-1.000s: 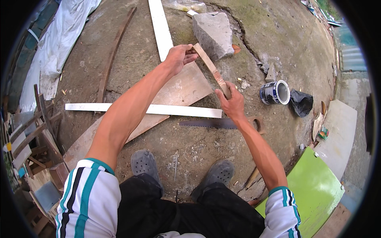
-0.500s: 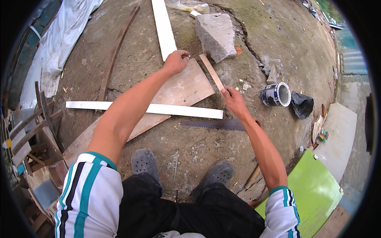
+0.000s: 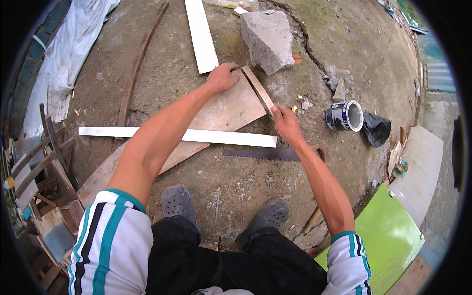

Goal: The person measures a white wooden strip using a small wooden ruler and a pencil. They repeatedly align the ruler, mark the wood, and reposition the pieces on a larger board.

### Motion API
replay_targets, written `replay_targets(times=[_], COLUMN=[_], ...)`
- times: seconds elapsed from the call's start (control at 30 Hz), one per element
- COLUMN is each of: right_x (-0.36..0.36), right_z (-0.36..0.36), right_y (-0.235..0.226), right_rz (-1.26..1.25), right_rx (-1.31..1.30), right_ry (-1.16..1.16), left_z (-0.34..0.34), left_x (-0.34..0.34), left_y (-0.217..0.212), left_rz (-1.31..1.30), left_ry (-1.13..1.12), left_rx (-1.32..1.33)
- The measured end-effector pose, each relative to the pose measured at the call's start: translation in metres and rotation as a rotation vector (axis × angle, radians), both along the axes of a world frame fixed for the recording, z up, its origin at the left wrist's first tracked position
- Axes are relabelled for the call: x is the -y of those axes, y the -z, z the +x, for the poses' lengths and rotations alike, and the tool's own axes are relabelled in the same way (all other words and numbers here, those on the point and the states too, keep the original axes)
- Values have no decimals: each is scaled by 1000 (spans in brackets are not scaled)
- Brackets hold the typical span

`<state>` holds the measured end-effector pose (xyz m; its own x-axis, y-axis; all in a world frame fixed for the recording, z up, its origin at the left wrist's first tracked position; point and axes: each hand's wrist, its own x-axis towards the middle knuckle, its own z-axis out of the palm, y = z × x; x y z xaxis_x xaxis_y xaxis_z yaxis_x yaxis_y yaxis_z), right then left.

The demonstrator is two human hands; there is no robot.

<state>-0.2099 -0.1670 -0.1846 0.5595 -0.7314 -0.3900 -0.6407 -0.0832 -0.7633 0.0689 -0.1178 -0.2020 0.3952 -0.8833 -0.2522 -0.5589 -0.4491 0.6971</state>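
My right hand [image 3: 287,123] pinches the near end of a narrow wooden strip [image 3: 256,86]. The strip runs alongside the end edge of a long brown board [image 3: 231,105], a thin dark gap between them. At the board's far corner is my left hand [image 3: 222,78], its fingers curled closed; whether they grip the board or something small is hidden. A white slat [image 3: 231,137] lies across the board, passing under my left forearm. The handsaw [image 3: 263,153] rests on the ground below the slat, its handle partly behind my right forearm.
Beyond the board lie a second white slat [image 3: 201,39] and a broken concrete block [image 3: 268,42]. An opened paint can [image 3: 344,116] and a black plastic bag [image 3: 376,129] are at right, above a green panel [image 3: 381,236]. Scrap wood [image 3: 49,167] is piled at left.
My right hand has shifted slightly left, bringing the strip up close to the board's end edge. My left hand stays at the far corner.
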Motion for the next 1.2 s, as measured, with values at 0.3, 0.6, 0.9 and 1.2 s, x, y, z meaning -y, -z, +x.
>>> replay_targets(times=[0.3, 0.6, 0.9, 1.2], right_x=[-5, -11, -14, -22], right_z=[7, 1, 0, 5], right_y=[-7, -3, 13, 7], right_rz=[-55, -296, -454, -493], right_rx=[-17, 14, -53, -83], right_ry=[-37, -189, -209, -193], left_z=[-3, -9, -12, -14], left_x=[2, 1, 1, 1], left_y=[2, 1, 5, 6], left_rz=[-22, -35, -55, -62], left_ry=[-33, -71, -98, -109], left_rx=[-13, -29, -18, -9])
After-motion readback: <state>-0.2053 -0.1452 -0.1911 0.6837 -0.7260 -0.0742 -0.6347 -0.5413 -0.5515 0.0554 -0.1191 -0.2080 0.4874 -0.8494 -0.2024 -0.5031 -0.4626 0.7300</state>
